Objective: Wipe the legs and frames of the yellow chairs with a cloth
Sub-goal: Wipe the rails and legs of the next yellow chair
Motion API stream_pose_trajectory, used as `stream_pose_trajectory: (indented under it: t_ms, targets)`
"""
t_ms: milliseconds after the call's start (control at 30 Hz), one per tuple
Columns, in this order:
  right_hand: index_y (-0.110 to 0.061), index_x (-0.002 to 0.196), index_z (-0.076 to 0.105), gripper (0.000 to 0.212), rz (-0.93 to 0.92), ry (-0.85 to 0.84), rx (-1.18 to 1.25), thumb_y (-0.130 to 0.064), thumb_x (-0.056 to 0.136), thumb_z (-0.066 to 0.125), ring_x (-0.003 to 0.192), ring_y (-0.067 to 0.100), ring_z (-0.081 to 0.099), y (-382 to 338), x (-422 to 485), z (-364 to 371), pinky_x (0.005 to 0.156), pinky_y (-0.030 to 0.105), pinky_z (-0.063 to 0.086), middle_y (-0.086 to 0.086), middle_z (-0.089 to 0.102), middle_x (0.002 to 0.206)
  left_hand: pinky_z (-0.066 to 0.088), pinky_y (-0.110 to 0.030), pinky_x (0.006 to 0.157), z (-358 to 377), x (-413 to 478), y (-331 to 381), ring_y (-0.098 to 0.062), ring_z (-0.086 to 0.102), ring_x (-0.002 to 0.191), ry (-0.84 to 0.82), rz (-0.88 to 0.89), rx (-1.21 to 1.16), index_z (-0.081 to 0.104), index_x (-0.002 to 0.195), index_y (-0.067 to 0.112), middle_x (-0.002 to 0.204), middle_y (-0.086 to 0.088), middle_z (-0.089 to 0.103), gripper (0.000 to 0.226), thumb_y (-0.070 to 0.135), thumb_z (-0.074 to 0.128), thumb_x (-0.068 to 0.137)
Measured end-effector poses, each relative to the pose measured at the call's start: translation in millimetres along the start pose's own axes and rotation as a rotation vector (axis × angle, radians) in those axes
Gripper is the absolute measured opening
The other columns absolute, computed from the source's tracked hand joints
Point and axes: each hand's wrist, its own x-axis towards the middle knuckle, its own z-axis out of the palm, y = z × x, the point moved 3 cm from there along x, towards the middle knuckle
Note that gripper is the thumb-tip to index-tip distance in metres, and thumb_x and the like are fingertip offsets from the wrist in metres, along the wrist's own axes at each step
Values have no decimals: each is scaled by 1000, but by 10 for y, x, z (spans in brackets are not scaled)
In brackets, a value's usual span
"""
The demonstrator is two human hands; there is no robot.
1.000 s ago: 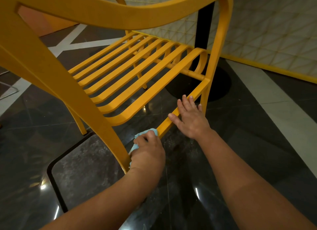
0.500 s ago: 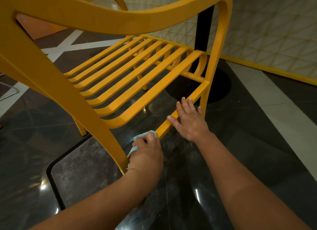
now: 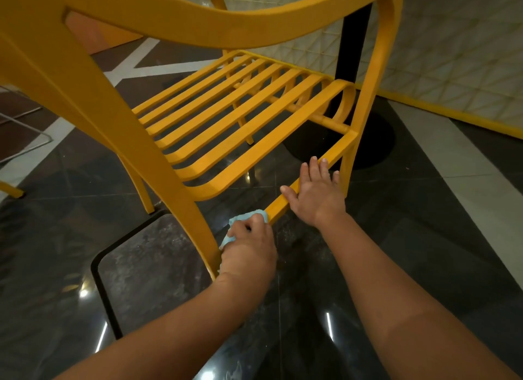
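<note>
A yellow slatted chair (image 3: pixel 232 119) fills the upper half of the head view, seen from behind its curved backrest. My left hand (image 3: pixel 249 246) grips a light blue cloth (image 3: pixel 240 219) against the near end of the low side rail (image 3: pixel 308 176), beside the rear leg (image 3: pixel 186 210). Further along the same rail, my right hand (image 3: pixel 315 195) rests with straight fingers, thumb on the rail's inner side. Most of the cloth is hidden under my left fingers.
A black table post (image 3: pixel 352 48) on a round base (image 3: pixel 370 142) stands just beyond the chair's right front leg. A dark rectangular panel (image 3: pixel 147 266) lies in the glossy floor under the rear leg. A tiled wall with a yellow skirting (image 3: pixel 452 113) runs at right.
My left hand with the cloth has shifted slightly along the rail near the rear leg. The right hand keeps its place on the rail.
</note>
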Motion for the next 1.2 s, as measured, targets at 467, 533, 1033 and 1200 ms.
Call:
stream_pose_trajectory:
  t_ms: [467,533,1033,1200]
  targets:
    - [-9,153,4,81,0,-29,-28,-63,95,18,148,33,-5,17,12,-7,119,53,5,14,-2,161,50,-57,87,-115,-212,138,-61,36,121,24,-177,-145,15,144,-11,138,-31,15,61,6,49,96]
    - [-9,153,3,80,-2,-47,-36,-63,95,17,148,33,-5,2,4,-18,119,53,5,14,-2,161,54,-54,82,-86,-254,160,-59,41,117,45,-156,-162,19,142,-10,137,-30,19,56,7,47,96]
    - [-7,153,4,75,28,-130,16,-53,99,26,148,33,-3,-87,-106,-69,119,49,6,14,-3,161,56,-44,83,-79,-383,-21,-45,46,114,239,-54,-305,25,141,-4,139,-26,24,51,8,46,96]
    - [-14,151,24,62,-41,-38,93,-46,100,35,148,34,-1,-178,-313,-55,117,54,6,11,13,161,49,-43,96,-37,-536,-139,-40,46,119,354,53,-477,32,138,6,145,-20,25,51,9,53,92]
